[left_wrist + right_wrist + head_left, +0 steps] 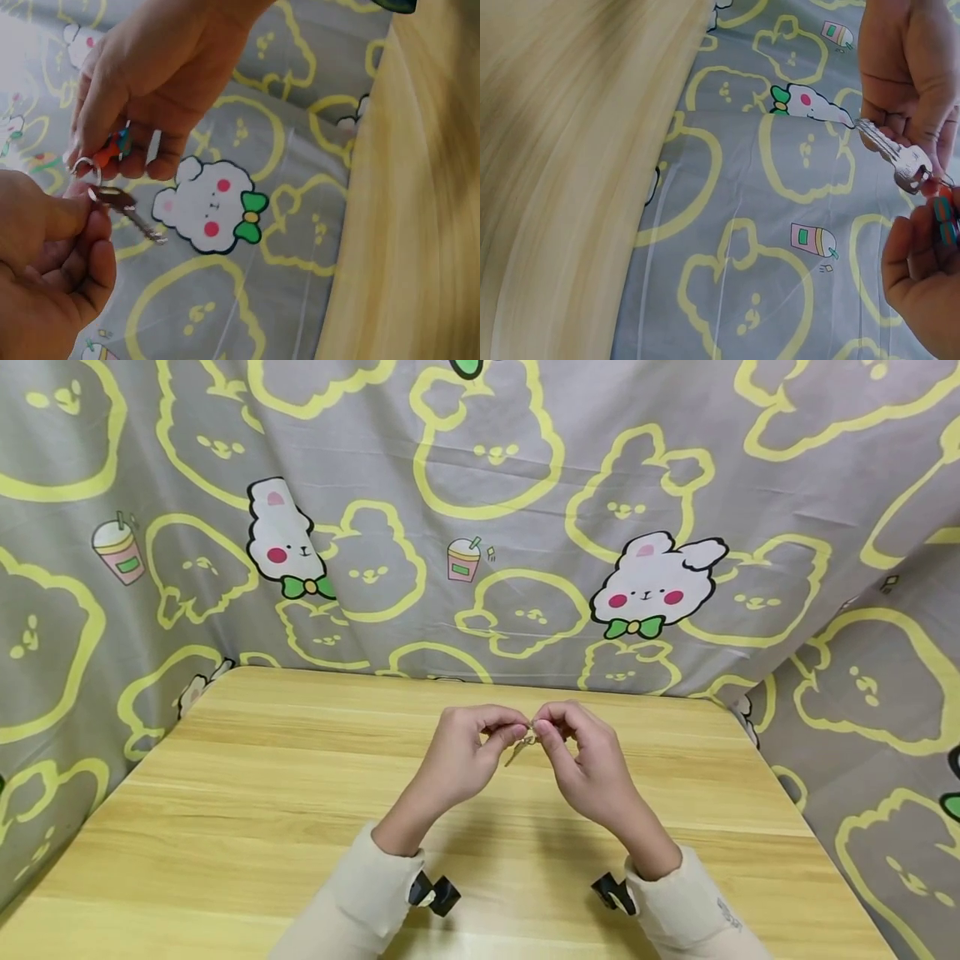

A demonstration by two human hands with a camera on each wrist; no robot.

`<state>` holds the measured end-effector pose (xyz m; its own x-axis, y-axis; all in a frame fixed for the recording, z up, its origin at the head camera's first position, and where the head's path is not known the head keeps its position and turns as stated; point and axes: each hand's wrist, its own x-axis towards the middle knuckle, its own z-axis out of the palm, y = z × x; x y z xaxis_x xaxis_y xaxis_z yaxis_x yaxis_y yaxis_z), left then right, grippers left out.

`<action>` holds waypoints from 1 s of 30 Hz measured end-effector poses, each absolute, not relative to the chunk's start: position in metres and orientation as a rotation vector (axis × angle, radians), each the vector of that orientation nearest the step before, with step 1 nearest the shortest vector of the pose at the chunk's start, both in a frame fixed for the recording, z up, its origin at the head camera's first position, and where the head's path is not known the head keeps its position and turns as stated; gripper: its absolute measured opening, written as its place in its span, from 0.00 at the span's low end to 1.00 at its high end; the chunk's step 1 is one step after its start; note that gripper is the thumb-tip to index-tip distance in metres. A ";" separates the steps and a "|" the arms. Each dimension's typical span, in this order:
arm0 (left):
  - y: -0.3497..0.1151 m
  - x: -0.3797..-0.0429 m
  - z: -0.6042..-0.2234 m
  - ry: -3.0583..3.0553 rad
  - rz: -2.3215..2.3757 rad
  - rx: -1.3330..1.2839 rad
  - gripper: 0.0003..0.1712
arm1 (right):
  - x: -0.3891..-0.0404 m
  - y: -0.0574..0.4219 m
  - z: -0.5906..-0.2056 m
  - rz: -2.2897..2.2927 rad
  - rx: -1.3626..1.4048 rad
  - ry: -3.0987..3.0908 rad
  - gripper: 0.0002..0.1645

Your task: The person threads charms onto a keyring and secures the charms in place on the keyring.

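Note:
In the head view, both hands meet over the table, fingertips close together around a small key ring. My left hand pinches the thin metal ring between thumb and fingers. My right hand holds the other side of it, with an orange and teal striped piece at its fingers. From the ring hangs a silver key, its toothed blade pointing away from the fingertips. A pale flat strip shows by the right hand's curled fingers.
The wood-grain table spreads under both forearms. A grey curtain with yellow outlines and white rabbits closes off the back and sides. Small black devices sit at both cream sleeve cuffs.

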<state>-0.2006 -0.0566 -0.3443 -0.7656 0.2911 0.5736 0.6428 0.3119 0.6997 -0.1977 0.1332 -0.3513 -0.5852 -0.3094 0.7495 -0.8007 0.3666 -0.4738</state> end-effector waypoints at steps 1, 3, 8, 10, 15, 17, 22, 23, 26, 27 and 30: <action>-0.057 -0.201 -0.344 -2.247 -1.419 -0.845 0.06 | -0.198 0.134 -0.351 1.172 0.958 -2.095 0.10; -0.057 -0.201 -0.343 -2.259 -1.425 -0.836 0.06 | -0.198 0.135 -0.350 1.189 0.950 -2.113 0.10; -0.051 -0.200 -0.345 -2.212 -1.582 -0.731 0.08 | -0.198 0.135 -0.350 1.214 0.932 -2.063 0.09; -0.049 -0.199 -0.346 -2.143 -1.580 -0.707 0.08 | -0.198 0.134 -0.351 1.218 0.923 -2.029 0.08; -0.045 -0.197 -0.345 -1.966 -1.370 -0.800 0.04 | -0.198 0.132 -0.350 1.275 0.891 -1.980 0.04; -0.044 -0.197 -0.346 -1.928 -1.266 -0.868 0.04 | -0.198 0.131 -0.350 1.314 0.873 -1.977 0.04; -0.043 -0.197 -0.348 -1.904 -1.000 -0.942 0.05 | -0.195 0.128 -0.350 1.415 0.823 -1.977 0.04; -0.042 -0.197 -0.349 -1.902 -0.956 -0.947 0.05 | -0.194 0.128 -0.350 1.429 0.819 -1.974 0.04; -0.042 -0.198 -0.350 -1.893 -0.878 -0.962 0.05 | -0.194 0.128 -0.350 1.464 0.816 -1.963 0.04; -0.042 -0.198 -0.350 -1.888 -0.861 -0.968 0.05 | -0.194 0.128 -0.350 1.469 0.817 -1.961 0.04; -0.044 -0.198 -0.349 -1.879 -0.848 -0.980 0.04 | -0.194 0.129 -0.349 1.472 0.820 -1.954 0.05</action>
<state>-0.1984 -0.0439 -0.3494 -0.3487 0.3031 0.8869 0.8654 0.4674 0.1805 -0.1941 0.1289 -0.3491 -0.6604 -0.1408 0.7376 -0.7478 0.2125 -0.6290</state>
